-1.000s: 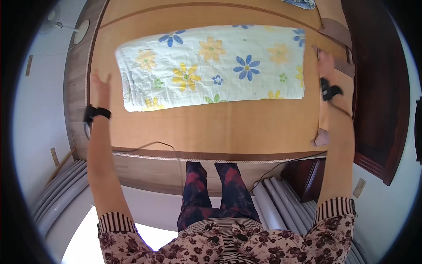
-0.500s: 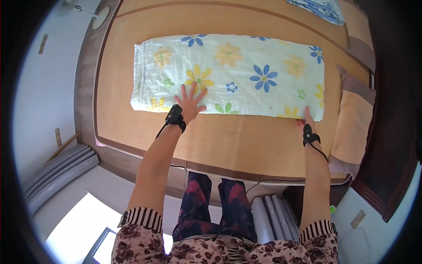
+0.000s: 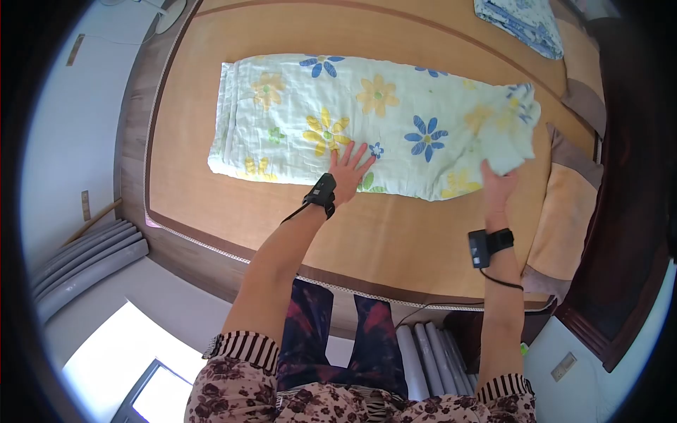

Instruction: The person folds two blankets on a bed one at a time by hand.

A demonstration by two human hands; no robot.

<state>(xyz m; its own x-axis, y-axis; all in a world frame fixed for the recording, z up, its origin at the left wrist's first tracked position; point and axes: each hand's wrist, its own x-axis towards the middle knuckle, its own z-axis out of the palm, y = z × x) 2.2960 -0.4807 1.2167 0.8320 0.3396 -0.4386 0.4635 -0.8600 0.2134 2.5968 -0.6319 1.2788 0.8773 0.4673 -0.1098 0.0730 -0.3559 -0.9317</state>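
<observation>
A pale green flowered quilt cover (image 3: pixel 395 127), folded into a long rectangle, lies across the bed mat. My left hand (image 3: pixel 346 176) rests flat on its near edge around the middle, fingers spread. At the right end, my right hand (image 3: pixel 499 185) grips the near corner of the cloth, which is lifted and curling over toward the middle. The fingers of that hand are partly hidden by the fabric. Each wrist carries a small black strapped device.
The tan mat (image 3: pixel 296 218) covers the bed. Two pillows (image 3: pixel 564 204) lie along the right side, and a folded blue-and-white cloth (image 3: pixel 520 25) is at the far right. Grey rolls (image 3: pixel 92 264) stand on the left, and a fan base (image 3: pixel 171 15) is at top left.
My left hand has slid right along the cloth. My right hand has closed on the right near corner and raised it, so that end is now bunched and folding inward.
</observation>
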